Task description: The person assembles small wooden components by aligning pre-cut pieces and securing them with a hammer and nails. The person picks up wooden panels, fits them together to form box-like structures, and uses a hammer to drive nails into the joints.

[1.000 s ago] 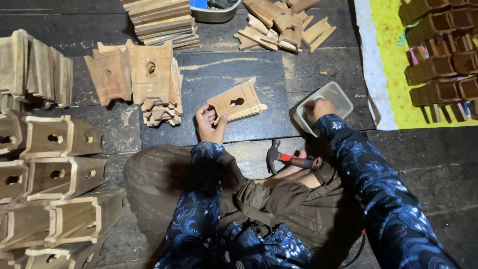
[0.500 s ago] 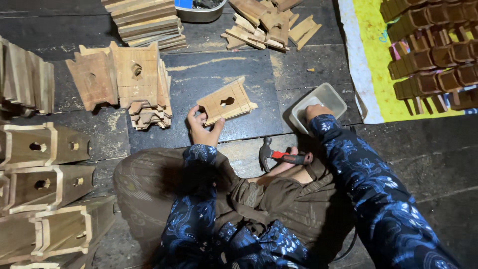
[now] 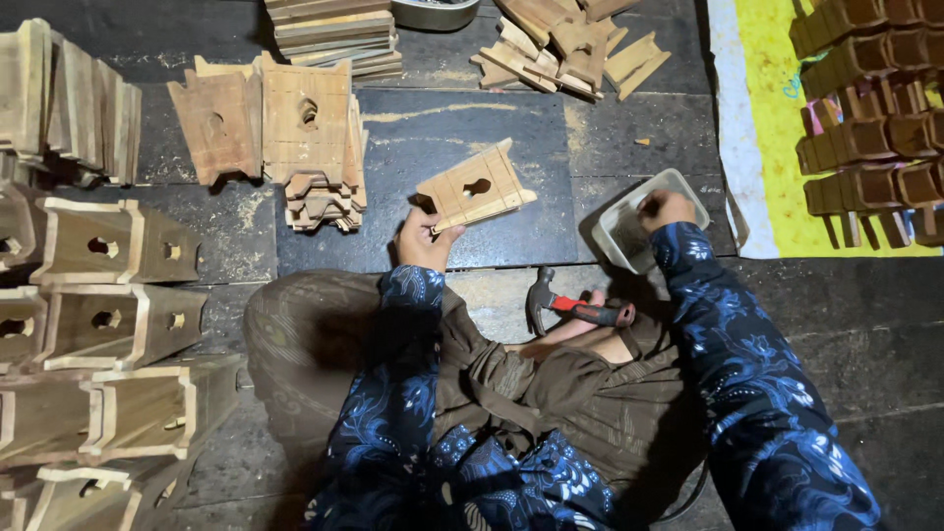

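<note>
My left hand [image 3: 423, 239] grips the near corner of a small wooden birdhouse panel [image 3: 476, 187] with a round hole, holding it on the dark work board [image 3: 433, 138]. My right hand [image 3: 664, 208] reaches into a grey rectangular tray [image 3: 612, 229] to the right; whether its fingers pinch anything is hidden. A hammer [image 3: 572, 306] with a red and black handle lies across my lap between my arms.
Assembled wooden birdhouses [image 3: 113, 324] line the left side. Stacks of cut panels [image 3: 295, 128] stand behind the board, and loose offcuts [image 3: 565, 44] lie at the back. Dark stained pieces [image 3: 870, 128] rest on a yellow mat [image 3: 777, 187] at right.
The view has shifted slightly. My left hand keeps hold of the panel, and my right hand stays in the tray, now a little deeper.
</note>
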